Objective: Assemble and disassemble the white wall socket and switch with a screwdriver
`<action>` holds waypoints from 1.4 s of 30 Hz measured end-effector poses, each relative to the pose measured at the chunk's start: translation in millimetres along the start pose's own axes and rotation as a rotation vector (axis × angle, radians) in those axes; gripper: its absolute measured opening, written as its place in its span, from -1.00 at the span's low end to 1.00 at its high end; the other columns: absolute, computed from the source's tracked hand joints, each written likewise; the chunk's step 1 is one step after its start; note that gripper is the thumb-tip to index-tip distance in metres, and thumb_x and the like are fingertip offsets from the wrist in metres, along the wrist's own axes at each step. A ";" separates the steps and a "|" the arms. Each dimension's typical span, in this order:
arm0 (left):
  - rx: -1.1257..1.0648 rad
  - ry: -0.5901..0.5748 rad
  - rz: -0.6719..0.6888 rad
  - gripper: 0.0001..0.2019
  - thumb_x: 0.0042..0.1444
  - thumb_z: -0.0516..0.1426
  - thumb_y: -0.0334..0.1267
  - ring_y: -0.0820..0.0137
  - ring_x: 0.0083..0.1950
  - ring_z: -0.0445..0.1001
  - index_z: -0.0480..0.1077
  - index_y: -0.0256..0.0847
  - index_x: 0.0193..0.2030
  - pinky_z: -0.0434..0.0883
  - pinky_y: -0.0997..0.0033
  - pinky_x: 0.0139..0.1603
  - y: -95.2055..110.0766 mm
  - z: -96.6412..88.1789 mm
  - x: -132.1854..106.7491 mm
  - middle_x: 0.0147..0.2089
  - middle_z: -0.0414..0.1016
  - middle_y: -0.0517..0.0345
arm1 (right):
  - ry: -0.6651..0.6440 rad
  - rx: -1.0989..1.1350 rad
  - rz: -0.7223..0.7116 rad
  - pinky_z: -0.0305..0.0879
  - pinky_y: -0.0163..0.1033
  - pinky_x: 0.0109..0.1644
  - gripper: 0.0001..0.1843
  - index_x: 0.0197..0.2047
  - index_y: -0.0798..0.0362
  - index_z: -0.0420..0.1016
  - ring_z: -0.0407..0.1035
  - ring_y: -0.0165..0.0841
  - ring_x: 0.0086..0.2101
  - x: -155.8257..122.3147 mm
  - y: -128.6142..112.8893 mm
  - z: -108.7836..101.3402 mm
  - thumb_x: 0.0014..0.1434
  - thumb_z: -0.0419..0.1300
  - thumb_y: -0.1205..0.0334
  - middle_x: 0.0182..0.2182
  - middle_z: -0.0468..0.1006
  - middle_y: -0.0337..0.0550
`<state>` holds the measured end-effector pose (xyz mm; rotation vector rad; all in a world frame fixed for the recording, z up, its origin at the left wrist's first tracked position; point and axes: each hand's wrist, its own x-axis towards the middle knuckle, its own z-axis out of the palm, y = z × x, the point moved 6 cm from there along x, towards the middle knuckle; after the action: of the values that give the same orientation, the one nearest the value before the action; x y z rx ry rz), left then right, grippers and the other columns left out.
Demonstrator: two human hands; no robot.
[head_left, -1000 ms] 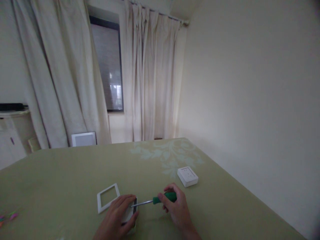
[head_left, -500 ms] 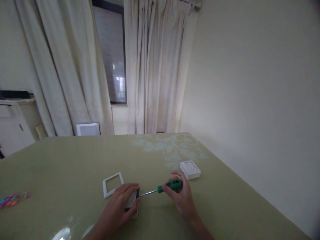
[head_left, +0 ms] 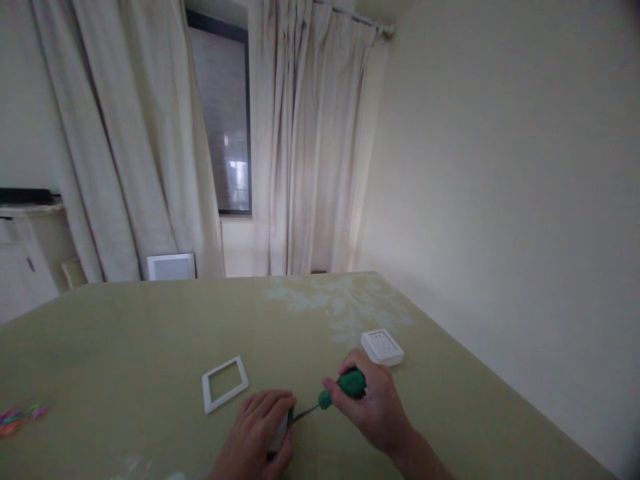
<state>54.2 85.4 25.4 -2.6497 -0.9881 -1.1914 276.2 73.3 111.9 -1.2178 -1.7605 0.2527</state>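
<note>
My right hand (head_left: 376, 407) is wrapped round the green handle of a screwdriver (head_left: 351, 384). The metal shaft points left and down, its tip at the side of a small white socket box (head_left: 280, 437). Over that box lies my left hand (head_left: 257, 430), fingers across the top and thumb along the near side, gripping it. Much of the box is hidden beneath this hand. A white square frame (head_left: 207, 393) lies flat just beyond my left hand. Past my right hand sits a white wall socket (head_left: 383, 347), face up.
The green table (head_left: 150, 347) has a pale leaf pattern toward its far right corner. Small colourful pieces (head_left: 15, 420) lie at the left edge. A wall (head_left: 500, 200) runs along the right side, and curtains (head_left: 320, 167) hang behind the table.
Both hands, with the box and screwdriver, sit lower and a little further right in view. My right hand has turned over the handle, and the shaft slants more steeply. The view has tilted slightly up.
</note>
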 end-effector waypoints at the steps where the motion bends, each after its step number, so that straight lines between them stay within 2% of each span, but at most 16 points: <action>1: -0.001 -0.001 0.028 -0.57 0.16 0.24 -0.38 0.15 0.01 0.74 0.50 -0.03 0.18 0.68 0.20 0.04 2.5 1.7 0.1 0.06 0.76 0.08 | -0.091 -0.069 -0.009 0.21 -0.32 -0.38 -0.63 -0.34 0.01 0.52 0.35 -0.41 -0.51 10.3 -9.2 -3.5 0.23 0.43 -0.10 -0.53 0.51 -0.29; 5: 0.012 -0.030 0.120 -0.46 0.08 0.23 -0.41 0.17 -0.01 0.75 0.46 -0.07 0.24 0.68 0.23 0.03 8.6 12.8 -2.5 0.06 0.76 0.09 | -0.512 -0.305 -0.050 0.19 -0.27 -0.29 -0.63 -0.31 -0.02 0.70 0.56 -0.31 -0.39 43.0 -43.8 -9.7 0.14 0.54 -0.15 -0.43 0.71 -0.22; 9: 0.039 -0.082 0.147 -0.38 0.00 0.24 -0.44 0.20 -0.02 0.76 0.45 -0.04 0.25 0.67 0.27 0.03 8.3 34.2 -8.2 0.08 0.76 0.13 | -0.827 -0.582 -0.248 0.03 -0.23 -0.40 -0.66 -0.25 -0.05 0.78 0.63 -0.22 -0.37 48.3 -76.8 -9.6 0.20 0.50 -0.16 -0.42 0.76 -0.14; 12: 0.064 -0.049 0.210 -0.36 0.01 0.27 -0.42 0.19 -0.02 0.76 0.42 -0.05 0.28 0.67 0.30 0.00 8.5 47.1 -10.8 0.10 0.77 0.12 | -0.961 -0.824 -0.394 -0.15 -0.17 -0.49 -0.65 -0.25 0.01 0.80 0.63 -0.18 -0.44 40.3 -91.7 -6.9 0.26 0.45 -0.13 -0.45 0.76 -0.05; 15: 0.095 0.019 0.267 -0.44 0.09 0.31 -0.34 0.21 -0.07 0.78 0.42 -0.10 0.27 0.67 0.32 -0.09 10.1 49.6 -10.2 0.05 0.79 0.13 | -1.045 -0.933 -0.505 -0.16 -0.16 -0.51 -0.67 -0.22 0.04 0.81 0.60 -0.20 -0.50 35.1 -102.1 -1.4 0.28 0.43 -0.07 -0.44 0.76 -0.02; 21: 0.069 -0.008 0.297 -0.60 0.31 0.34 -0.08 0.25 -0.12 0.77 0.47 -0.08 0.22 0.64 0.34 -0.11 20.6 44.4 -5.0 0.01 0.79 0.15 | -1.204 -0.971 -0.504 -0.04 -0.23 -0.51 -0.71 -0.13 0.02 0.82 0.53 -0.27 -0.52 47.6 -110.2 9.0 0.24 0.48 -0.01 -0.37 0.79 -0.01; 26: 0.050 0.015 0.281 -0.62 0.31 0.33 -0.12 0.25 -0.14 0.77 0.47 -0.07 0.22 0.63 0.35 -0.11 23.0 46.1 -4.2 -0.04 0.80 0.16 | -1.188 -0.905 -0.399 -0.08 -0.22 -0.48 -0.73 -0.12 -0.05 0.84 0.45 -0.33 -0.55 56.7 -97.6 3.4 0.24 0.47 -0.03 -0.40 0.79 -0.10; 31: 0.093 0.018 0.262 -0.51 0.11 0.32 -0.32 0.23 -0.14 0.76 0.45 -0.08 0.21 0.64 0.31 -0.11 23.3 50.6 -5.4 -0.02 0.79 0.19 | -1.068 -0.615 -0.225 0.05 -0.29 -0.43 -0.76 -0.09 -0.09 0.84 0.42 -0.40 -0.50 42.5 -55.5 -20.7 0.25 0.46 0.01 -0.36 0.79 -0.18; 36: 0.087 -0.001 0.259 -0.41 0.01 0.28 -0.41 0.24 -0.10 0.76 0.44 -0.06 0.23 0.64 0.34 -0.07 21.0 54.2 -9.9 0.01 0.79 0.20 | -0.895 -0.317 -0.026 0.11 -0.33 -0.40 -0.74 -0.13 -0.03 0.83 0.30 -0.43 -0.54 -4.7 -1.8 -40.1 0.30 0.34 0.05 -0.47 0.70 -0.23; 39: 0.083 -0.025 0.246 -0.37 0.01 0.28 -0.43 0.25 -0.07 0.76 0.43 -0.03 0.27 0.65 0.35 -0.03 13.3 56.2 -12.5 0.04 0.78 0.21 | -0.776 -0.239 0.021 0.11 -0.33 -0.34 -0.67 -0.23 -0.01 0.78 0.24 -0.43 -0.49 -40.9 30.4 -36.4 0.34 0.28 -0.04 -0.48 0.63 -0.26; 42: 0.092 -0.034 0.231 -0.34 -0.01 0.27 -0.43 0.24 -0.04 0.77 0.42 -0.01 0.29 0.67 0.35 0.02 5.8 54.8 -14.5 0.07 0.78 0.22 | -0.638 -0.199 0.064 0.10 -0.31 -0.31 -0.50 -0.34 0.02 0.70 0.18 -0.44 -0.47 -70.1 63.1 -23.5 0.36 0.21 -0.21 -0.52 0.51 -0.28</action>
<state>85.9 90.3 -21.7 -2.6317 -0.6976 -1.0303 337.7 39.1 44.7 -1.4384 -2.3360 0.5623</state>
